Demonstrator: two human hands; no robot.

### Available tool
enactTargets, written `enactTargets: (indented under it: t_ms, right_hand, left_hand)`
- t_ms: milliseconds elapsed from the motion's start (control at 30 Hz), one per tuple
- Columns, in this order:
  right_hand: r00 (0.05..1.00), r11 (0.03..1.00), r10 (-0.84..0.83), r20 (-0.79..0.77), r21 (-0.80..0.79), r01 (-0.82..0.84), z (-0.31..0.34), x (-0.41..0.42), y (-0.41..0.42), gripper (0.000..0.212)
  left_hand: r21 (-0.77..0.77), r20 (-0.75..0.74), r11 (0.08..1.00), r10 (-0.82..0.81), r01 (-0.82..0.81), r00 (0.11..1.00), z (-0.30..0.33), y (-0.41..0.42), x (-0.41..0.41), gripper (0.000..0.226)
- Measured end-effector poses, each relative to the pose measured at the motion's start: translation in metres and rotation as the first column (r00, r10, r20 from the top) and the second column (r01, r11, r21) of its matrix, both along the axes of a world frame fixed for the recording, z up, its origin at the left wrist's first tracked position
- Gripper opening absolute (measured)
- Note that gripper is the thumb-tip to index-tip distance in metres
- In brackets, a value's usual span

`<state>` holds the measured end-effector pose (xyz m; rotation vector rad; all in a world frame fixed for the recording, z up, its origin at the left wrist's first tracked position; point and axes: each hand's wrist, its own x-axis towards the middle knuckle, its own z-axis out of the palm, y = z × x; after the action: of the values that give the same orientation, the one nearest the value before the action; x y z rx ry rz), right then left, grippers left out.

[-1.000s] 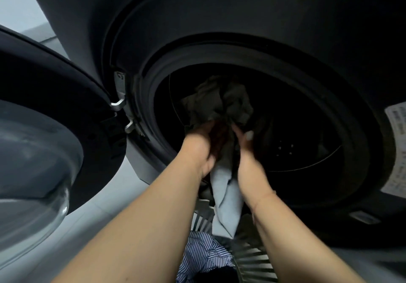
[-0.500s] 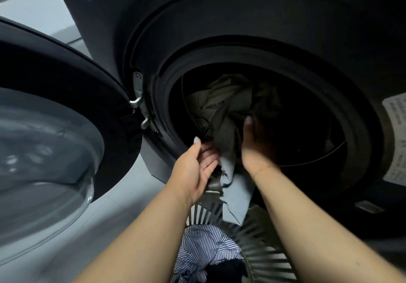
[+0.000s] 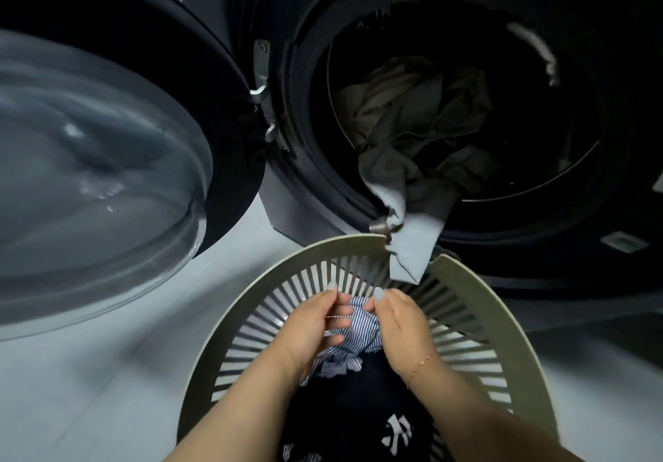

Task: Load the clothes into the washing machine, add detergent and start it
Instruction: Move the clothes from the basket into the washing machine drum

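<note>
Loading, part done — left hand (image 3: 315, 332) and right hand (image 3: 401, 325) close together in the basket (image 3: 477, 300), both gripping the striped shirt (image 3: 362, 329); dark garment (image 3: 358, 411) beneath. Ahead, grey clothes (image 3: 412, 120) in the drum, one end (image 3: 409, 242) hanging out. Detergent, start — outstanding.

Person: bare forearms, no sleeves; pale painted nails on both hands; thin chain bracelet (image 3: 422, 362) on right wrist.
</note>
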<state>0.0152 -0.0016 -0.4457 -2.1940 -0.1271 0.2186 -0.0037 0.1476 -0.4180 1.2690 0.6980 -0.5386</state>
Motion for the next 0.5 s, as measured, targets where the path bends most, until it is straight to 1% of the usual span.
enactTargets:
  t_ms: [67,100,133,200,233,267,300,333,367,400,433,500]
  right_hand:
    - [0.974,0.998,-0.006,-0.226,-0.06,-0.008,-0.028,-0.015,-0.004,0.052]
    - [0.936,0.996,-0.018,-0.352,-0.087,-0.014,-0.039,-0.021,-0.005,0.052]
    - [0.872,0.994,-0.031,-0.489,-0.105,-0.023,-0.048,-0.03,-0.005,0.051]
    - [0.666,0.995,-0.016,-0.746,-0.074,-0.059,-0.064,-0.052,-0.001,0.05]
    - [0.562,0.996,0.013,-0.827,-0.038,-0.078,-0.071,-0.064,0.002,0.053]
    - [0.486,0.994,0.035,-0.873,-0.021,-0.109,-0.079,-0.076,0.005,0.056]
    - [0.452,0.986,0.052,-0.891,-0.027,-0.165,-0.087,-0.086,0.01,0.057]
    - [0.454,0.97,0.071,-0.888,-0.044,-0.238,-0.094,-0.094,0.013,0.056]
    - [0.478,0.949,0.095,-0.873,-0.065,-0.308,-0.1,-0.101,0.015,0.056]
    - [0.502,0.938,0.09,-0.86,-0.097,-0.334,-0.104,-0.104,0.016,0.058]
    - [0.519,0.939,0.061,-0.853,-0.126,-0.319,-0.107,-0.104,0.015,0.061]
    - [0.526,0.962,-0.012,-0.851,-0.153,-0.227,-0.103,-0.098,0.012,0.068]
  left_hand:
    - [0.026,-0.078,0.999,0.022,-0.02,0.997,-0.01,0.003,-0.017,0.036]
    - [0.035,-0.113,0.999,0.029,-0.026,0.993,-0.013,0.005,-0.024,0.036]
    - [0.036,-0.147,0.999,0.041,-0.036,0.988,-0.015,0.006,-0.03,0.037]
    - [0.01,-0.196,0.999,0.048,-0.047,0.979,-0.022,0.007,-0.043,0.037]
    - [0.003,-0.206,0.999,0.036,-0.036,0.978,-0.026,0.007,-0.047,0.037]
    - [0.0,-0.208,1.0,0.027,-0.027,0.978,-0.029,0.007,-0.051,0.037]
    - [-0.017,-0.211,1.0,0.015,-0.02,0.977,-0.033,0.008,-0.054,0.037]
    - [-0.042,-0.206,0.999,0.008,-0.017,0.979,-0.036,0.009,-0.056,0.037]
    - [-0.063,-0.205,0.998,0.007,-0.02,0.979,-0.039,0.01,-0.059,0.036]
    - [-0.071,-0.195,0.997,0.006,-0.021,0.981,-0.041,0.01,-0.061,0.034]
    - [-0.078,-0.192,0.997,0.01,-0.026,0.981,-0.046,0.012,-0.063,0.033]
    - [-0.076,-0.197,0.997,-0.021,0.006,0.98,-0.049,0.013,-0.067,0.034]
